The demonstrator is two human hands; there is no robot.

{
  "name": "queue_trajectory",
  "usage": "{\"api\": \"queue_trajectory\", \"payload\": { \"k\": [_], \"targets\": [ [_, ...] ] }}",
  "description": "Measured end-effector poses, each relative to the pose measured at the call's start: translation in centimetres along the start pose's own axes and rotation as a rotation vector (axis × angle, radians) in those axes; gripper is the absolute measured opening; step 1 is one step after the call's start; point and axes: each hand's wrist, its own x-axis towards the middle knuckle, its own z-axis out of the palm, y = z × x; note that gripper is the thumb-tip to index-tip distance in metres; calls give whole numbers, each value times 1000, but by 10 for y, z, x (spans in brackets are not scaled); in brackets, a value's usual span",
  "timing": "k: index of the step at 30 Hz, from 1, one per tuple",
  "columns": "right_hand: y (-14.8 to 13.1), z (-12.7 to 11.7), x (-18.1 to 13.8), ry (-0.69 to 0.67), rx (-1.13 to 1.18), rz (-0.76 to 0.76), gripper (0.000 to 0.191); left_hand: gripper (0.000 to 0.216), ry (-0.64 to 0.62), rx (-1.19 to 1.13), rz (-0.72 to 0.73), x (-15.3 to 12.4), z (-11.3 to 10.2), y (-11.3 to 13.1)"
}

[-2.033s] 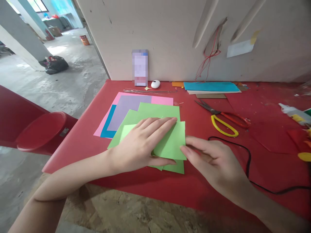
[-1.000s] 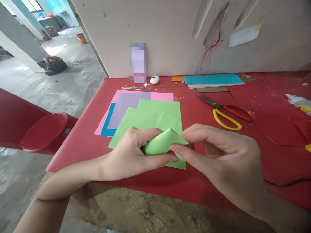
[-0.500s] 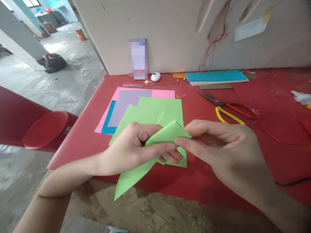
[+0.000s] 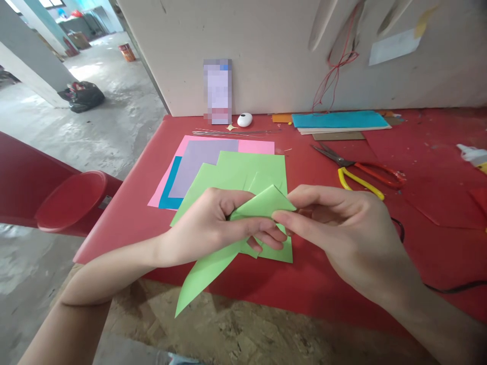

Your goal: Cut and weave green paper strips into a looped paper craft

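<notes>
Both hands hold a folded piece of light green paper (image 4: pixel 262 205) just above the front of the red table (image 4: pixel 327 284). My left hand (image 4: pixel 213 225) is closed round its left part, and a long pointed flap (image 4: pixel 201 276) hangs down past the table edge. My right hand (image 4: pixel 342 233) pinches the paper's right tip between thumb and fingers. Under the hands lie more green sheets (image 4: pixel 236 175) on a stack of pink (image 4: pixel 256 147), lilac (image 4: pixel 201 162) and blue (image 4: pixel 171 190) paper.
Scissors with yellow and red handles (image 4: pixel 361 177) lie to the right. Blue and brown card (image 4: pixel 340 121), a white oval object (image 4: pixel 244 119), thin wires (image 4: pixel 228 133) and a blurred box (image 4: pixel 217 91) sit by the back wall. A black cable (image 4: pixel 449 289) trails right. Red stool (image 4: pixel 70 200) at left.
The paper lay flat under my left hand two seconds ago; both hands have lifted it off the table and partly unfolded it, so a long flap hangs below.
</notes>
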Motion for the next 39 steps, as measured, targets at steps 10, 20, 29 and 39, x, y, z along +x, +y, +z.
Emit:
{"api": "queue_trajectory", "payload": {
  "k": [10,20,29,39],
  "targets": [
    [0,-14,7,-370,-434,-198,34,9,-74,17,-149,2,1,-2],
    [3,-31,19,-462,-169,-39,35,24,-235,35,-149,4,-13,-1],
    [9,-34,28,-449,-126,-5,46,22,-234,-35,-169,10,-16,-3],
    [12,-31,28,-664,-486,-84,19,29,-375,124,-296,18,-25,-11]
  ]
}}
